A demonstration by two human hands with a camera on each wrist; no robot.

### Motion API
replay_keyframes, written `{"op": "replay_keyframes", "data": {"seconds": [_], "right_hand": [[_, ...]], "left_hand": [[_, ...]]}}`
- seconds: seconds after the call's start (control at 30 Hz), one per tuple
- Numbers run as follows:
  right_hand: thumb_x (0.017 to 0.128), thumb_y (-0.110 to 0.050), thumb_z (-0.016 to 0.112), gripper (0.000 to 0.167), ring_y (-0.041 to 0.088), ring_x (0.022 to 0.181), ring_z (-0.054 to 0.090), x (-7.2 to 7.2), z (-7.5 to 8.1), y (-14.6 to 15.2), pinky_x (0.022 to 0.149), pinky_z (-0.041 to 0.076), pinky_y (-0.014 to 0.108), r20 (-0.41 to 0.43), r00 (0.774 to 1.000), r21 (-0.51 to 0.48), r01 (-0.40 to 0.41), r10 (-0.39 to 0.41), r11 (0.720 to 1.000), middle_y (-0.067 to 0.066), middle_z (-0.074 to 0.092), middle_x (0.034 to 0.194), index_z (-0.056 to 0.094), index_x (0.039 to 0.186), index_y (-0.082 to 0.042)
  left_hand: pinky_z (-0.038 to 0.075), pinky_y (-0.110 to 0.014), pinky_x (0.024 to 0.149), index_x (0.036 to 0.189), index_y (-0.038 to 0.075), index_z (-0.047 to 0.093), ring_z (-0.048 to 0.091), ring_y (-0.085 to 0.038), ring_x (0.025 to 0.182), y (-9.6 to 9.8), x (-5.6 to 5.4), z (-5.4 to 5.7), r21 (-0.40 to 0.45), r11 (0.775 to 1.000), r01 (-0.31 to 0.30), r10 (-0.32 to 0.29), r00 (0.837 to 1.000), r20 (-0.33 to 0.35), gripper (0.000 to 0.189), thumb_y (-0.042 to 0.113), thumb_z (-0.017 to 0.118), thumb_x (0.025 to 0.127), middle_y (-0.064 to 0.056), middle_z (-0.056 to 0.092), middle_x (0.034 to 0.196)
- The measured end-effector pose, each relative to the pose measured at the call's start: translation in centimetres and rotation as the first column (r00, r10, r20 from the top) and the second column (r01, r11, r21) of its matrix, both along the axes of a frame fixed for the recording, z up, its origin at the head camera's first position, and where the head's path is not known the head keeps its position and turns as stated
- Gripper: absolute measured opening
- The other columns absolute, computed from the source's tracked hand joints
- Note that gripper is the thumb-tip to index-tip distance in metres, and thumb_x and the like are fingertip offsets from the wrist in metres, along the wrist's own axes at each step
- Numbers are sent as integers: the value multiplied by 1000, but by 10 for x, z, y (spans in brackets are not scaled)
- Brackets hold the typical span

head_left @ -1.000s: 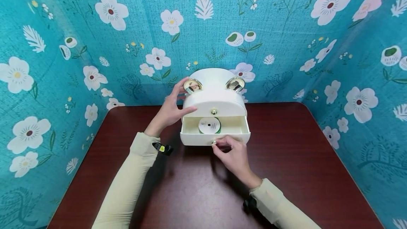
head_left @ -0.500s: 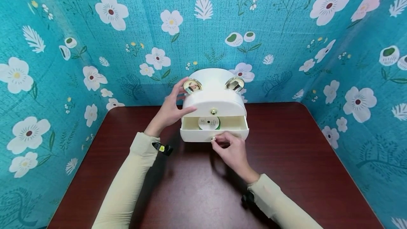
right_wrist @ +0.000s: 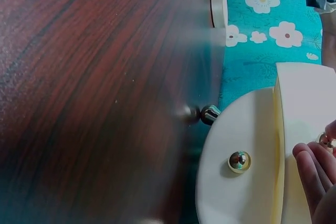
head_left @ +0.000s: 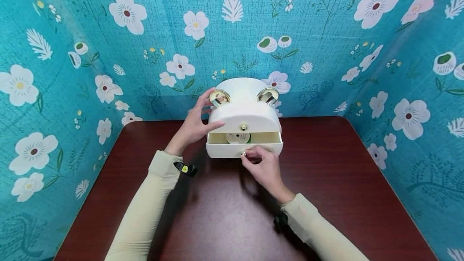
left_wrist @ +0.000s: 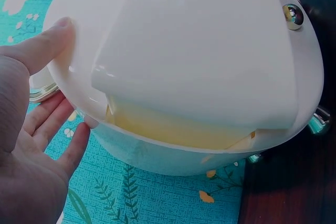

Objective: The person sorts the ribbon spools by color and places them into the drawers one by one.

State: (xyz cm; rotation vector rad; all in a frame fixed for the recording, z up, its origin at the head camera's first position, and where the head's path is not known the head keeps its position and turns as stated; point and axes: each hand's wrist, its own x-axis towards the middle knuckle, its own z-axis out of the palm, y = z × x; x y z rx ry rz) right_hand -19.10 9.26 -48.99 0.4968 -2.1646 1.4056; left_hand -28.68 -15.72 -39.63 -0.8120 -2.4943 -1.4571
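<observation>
Head view: disc [head_left: 236,138] partly behind drawer front [head_left: 222,151].

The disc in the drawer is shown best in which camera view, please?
The head view: it looks down into the partly open drawer and shows part of the disc, its white face and green edge. The left wrist and right wrist views show none of it.

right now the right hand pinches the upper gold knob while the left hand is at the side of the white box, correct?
No: the right hand pinches the lower gold knob, on the partly open drawer, as the head view shows. The left hand is indeed at the side of the white box.
</observation>
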Motion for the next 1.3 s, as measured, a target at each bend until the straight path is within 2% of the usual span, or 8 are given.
{"op": "replay_keyframes", "data": {"seconds": [0.33, 0.53, 0.73, 1.3], "right_hand": [[79, -3, 84, 12, 13, 69, 76, -6, 0, 0, 61, 62, 24, 6, 1000, -16, 1, -1, 1000, 4, 80, 84, 76, 87, -8], [79, -4, 84, 12, 13, 68, 75, -10, 0, 0, 62, 61, 22, 5, 1000, -6, 10, -10, 1000, 5, 80, 83, 76, 87, -8], [80, -4, 84, 12, 13, 69, 75, -14, 0, 0, 62, 61, 20, 8, 1000, -2, 12, -12, 1000, 5, 80, 83, 77, 88, -7], [80, -7, 85, 12, 15, 69, 76, -21, 1, 0, 63, 61, 21, 22, 999, 6, 26, -26, 1000, 5, 80, 84, 77, 89, -8]], "left_hand": [[42, -59, 116, 166, 26, 16, 45, -36, 143, 2, 4, 4, 11, 1000, -2, 2, 1000, 13, 104, 13, 84, 88, -18, 44, 156], [45, -56, 114, 164, 37, 18, 48, -30, 141, 0, 1, 0, 11, 1000, 5, -5, 1000, 2, 102, 21, 84, 88, -12, 47, 154], [47, -52, 114, 162, 43, 20, 50, -27, 140, -2, 0, 0, -7, 1000, -1, 1, 1000, -17, 100, 26, 84, 88, -12, 50, 151], [47, -53, 112, 162, 43, 20, 53, -31, 137, -1, 0, 1, -15, 1000, -19, 19, 1000, -11, 100, 27, 85, 87, -15, 51, 149]]}}
